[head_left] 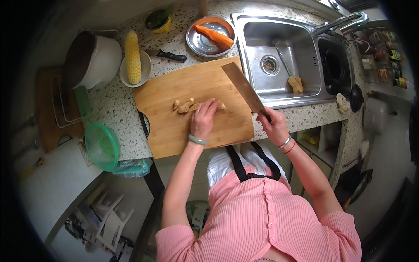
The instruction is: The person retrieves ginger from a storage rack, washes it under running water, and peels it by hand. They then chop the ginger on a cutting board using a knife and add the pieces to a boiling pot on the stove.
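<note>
A wooden cutting board (pixel 174 135) lies on the speckled counter in front of me. On its middle are knobbly pieces of ginger (pixel 184 106). My left hand (pixel 203 120) rests there with its fingers bent and pressed together over a piece of ginger, whose end (pixel 222 106) shows past the fingertips. The fingers hide the rest of that piece. At the board's right edge, my right hand (pixel 275 126) is wrapped round the dark handle of a cleaver (pixel 244 89). The broad blade points up and left, apart from the ginger.
A steel sink (pixel 279 61) with a faucet (pixel 345 22) is on the right. Behind the board are a metal bowl with a carrot (pixel 214 37) and a black-handled knife (pixel 171 56). Corn (pixel 133 61) in a bowl, a white pot (pixel 104 59) and a green basin (pixel 102 146) stand left.
</note>
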### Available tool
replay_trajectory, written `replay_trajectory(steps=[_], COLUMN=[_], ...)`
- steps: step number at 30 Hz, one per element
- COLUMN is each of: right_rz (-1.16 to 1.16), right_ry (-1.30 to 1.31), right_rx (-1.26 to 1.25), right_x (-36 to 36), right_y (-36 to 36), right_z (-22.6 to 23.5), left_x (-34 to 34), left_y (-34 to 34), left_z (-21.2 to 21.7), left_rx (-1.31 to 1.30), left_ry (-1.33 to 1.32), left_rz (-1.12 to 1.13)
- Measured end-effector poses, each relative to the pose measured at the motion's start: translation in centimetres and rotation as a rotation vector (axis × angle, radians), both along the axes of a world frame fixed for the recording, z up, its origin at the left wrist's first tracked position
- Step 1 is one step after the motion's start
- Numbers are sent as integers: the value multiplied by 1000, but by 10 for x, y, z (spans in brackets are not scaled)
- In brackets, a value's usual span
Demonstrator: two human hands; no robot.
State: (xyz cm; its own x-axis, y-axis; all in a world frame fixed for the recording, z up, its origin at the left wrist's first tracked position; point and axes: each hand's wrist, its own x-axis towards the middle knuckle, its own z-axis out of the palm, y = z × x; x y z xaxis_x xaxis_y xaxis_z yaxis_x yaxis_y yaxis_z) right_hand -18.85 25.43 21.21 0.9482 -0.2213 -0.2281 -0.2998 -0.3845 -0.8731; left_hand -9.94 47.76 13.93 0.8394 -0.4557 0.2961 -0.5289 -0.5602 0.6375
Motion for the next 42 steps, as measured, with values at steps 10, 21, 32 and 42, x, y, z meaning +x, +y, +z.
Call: replay_trajectory(steps=[10,21,32,42], right_rz=[173,370,494,438], right_ry=[104,127,343,158], right_rx=[-361,-489,-503,-517], right_x=[15,17,39,45], right_y=[12,12,10,34], right_z=[4,7,27,-20], left_x=[-12,-5,-4,-4], left_y=[-23,-40,-38,-35], left_z=[-3,-6,-14,-16], left_rx=[-250,-353,-369,-373], left_ry=[154,193,190,220], left_rz=[267,409,395,365])
